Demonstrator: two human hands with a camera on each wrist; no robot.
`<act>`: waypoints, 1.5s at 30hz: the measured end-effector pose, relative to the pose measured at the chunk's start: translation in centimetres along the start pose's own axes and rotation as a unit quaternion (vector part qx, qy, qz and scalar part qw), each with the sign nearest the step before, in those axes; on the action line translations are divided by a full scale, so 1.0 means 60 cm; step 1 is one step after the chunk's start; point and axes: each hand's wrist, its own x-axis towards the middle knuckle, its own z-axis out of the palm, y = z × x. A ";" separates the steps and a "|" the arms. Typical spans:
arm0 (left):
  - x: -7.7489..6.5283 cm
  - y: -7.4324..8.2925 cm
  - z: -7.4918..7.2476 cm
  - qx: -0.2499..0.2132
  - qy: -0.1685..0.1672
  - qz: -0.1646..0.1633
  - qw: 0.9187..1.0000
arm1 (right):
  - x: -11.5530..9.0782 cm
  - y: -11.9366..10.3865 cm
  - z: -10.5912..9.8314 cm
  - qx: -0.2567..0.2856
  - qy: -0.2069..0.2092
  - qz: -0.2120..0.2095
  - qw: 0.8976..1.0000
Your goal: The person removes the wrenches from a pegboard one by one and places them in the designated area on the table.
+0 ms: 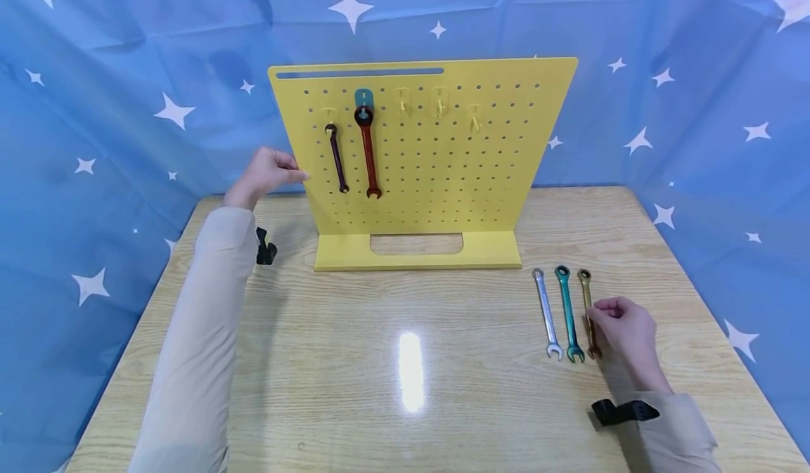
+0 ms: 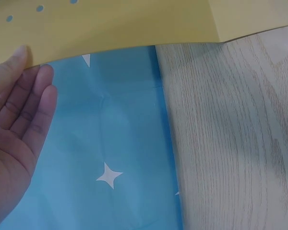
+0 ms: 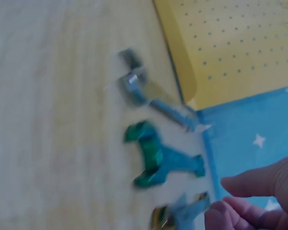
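Note:
My left hand (image 1: 268,172) pinches the left edge of a yellow pegboard (image 1: 443,178), thumb on the front face and fingers behind, as the left wrist view shows. A small dark purple wrench (image 1: 337,157) and a larger red wrench (image 1: 369,151) hang from hooks on it. My right hand (image 1: 626,329) is over a gold wrench (image 1: 588,308) lying on the table. In the blurred right wrist view, a gap shows between thumb and fingertips near the gold wrench (image 3: 180,215). Beside it lie a green wrench (image 1: 567,311) and a silver wrench (image 1: 546,311).
Three yellow hooks (image 1: 440,104) without wrenches stand on the upper board. The board's base (image 1: 418,262) rests on the wooden table (image 1: 354,374). Blue star-patterned cloth (image 1: 405,9) surrounds the table's back and sides. Black wrist mounts (image 1: 625,412) are on both sleeves.

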 end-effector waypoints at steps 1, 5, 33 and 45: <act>0.000 0.000 0.000 0.000 -0.001 -0.001 1.000 | 0.003 -0.002 0.001 0.007 0.003 -0.003 1.000; -0.001 0.001 0.000 0.000 -0.005 -0.002 1.000 | 0.017 -0.008 0.006 0.056 0.000 -0.011 0.998; 0.001 0.003 0.000 -0.009 -0.007 -0.011 1.000 | 0.041 -0.167 0.070 0.153 -0.043 -0.094 0.983; 0.000 0.001 -0.001 -0.016 -0.004 -0.011 1.000 | 0.046 -0.215 0.098 0.218 -0.052 -0.118 0.967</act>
